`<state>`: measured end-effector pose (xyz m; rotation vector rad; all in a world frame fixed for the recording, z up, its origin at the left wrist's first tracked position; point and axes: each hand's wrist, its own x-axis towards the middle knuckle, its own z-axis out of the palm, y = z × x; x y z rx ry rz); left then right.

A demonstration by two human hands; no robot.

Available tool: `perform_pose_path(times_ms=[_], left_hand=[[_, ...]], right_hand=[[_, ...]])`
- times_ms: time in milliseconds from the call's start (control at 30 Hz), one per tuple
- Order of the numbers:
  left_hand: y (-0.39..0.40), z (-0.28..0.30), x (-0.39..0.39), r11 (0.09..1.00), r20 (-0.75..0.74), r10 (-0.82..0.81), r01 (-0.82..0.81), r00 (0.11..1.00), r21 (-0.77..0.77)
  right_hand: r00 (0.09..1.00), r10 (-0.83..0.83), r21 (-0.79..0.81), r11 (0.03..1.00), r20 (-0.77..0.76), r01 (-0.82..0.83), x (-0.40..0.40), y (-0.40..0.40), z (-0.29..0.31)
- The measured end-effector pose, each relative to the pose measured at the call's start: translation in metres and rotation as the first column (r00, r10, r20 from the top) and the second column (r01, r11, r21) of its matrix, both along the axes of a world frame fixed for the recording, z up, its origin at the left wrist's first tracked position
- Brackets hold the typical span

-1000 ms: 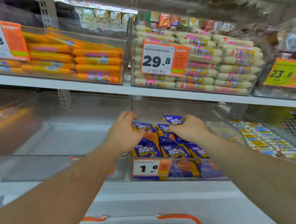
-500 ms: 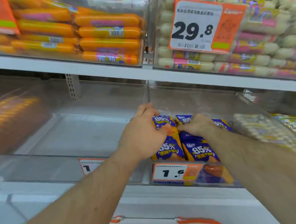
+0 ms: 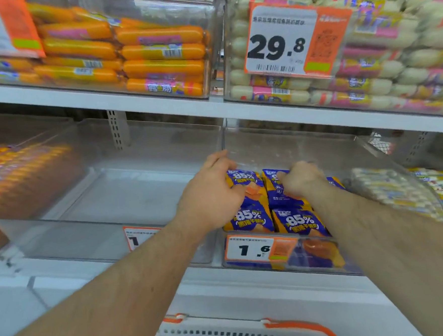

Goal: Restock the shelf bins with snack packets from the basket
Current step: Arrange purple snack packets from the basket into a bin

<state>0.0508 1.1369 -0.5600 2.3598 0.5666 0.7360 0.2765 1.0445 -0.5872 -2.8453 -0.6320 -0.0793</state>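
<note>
Setting: shop shelving with clear plastic bins on white shelves, price tags clipped to the bin fronts.
Task's thing: blue-and-orange "85%" snack packets (image 3: 291, 210) lie in the middle bin (image 3: 287, 267) of the lower shelf, in two columns, long axes running near to far.
Left hand (image 3: 211, 194): fingers curled over the far end of the left column, at the bin's left wall, holding the top packet there.
Right hand (image 3: 301, 179): knuckles up, fingers bunched on a packet at the far end of the right column; how firm the pinch is cannot be told.
Relation that counts: both hands sit on the far packets, with the near row between them and the "1.6" tag (image 3: 260, 249); neither hand is clearly nearer.
Supply: white basket (image 3: 226, 332) with orange trim lies near and low, below the wrists, one blue packet showing at its edge.
Neighbours: bare bin (image 3: 112, 191) to the left; small pale packets (image 3: 389, 190) to the right.
Above: orange sausages (image 3: 162, 51) and pale sausages (image 3: 366, 79) behind the "29.8" tag (image 3: 285, 40).
</note>
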Motion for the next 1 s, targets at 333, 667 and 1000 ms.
perform_pose_path(times_ms=[333,667,1000], left_hand=[[-0.059,-0.025,-0.071,0.933,0.378,-0.152,0.006,0.913,0.361],[-0.1,-0.19,-0.184,0.941,-0.292,-0.071,-0.033,0.954,-0.338],[-0.108,-0.22,-0.203,0.877,-0.437,-0.074,-0.15,0.896,-0.456]], right_hand=[[0.588,0.257,0.456,0.426,0.767,-0.781,-0.199,-0.067,0.012],[0.842,0.349,-0.033,0.918,-0.411,-0.396,-0.283,-0.13,-0.222],[0.603,0.195,0.111,0.979,-0.774,-0.173,-0.351,-0.125,-0.278]])
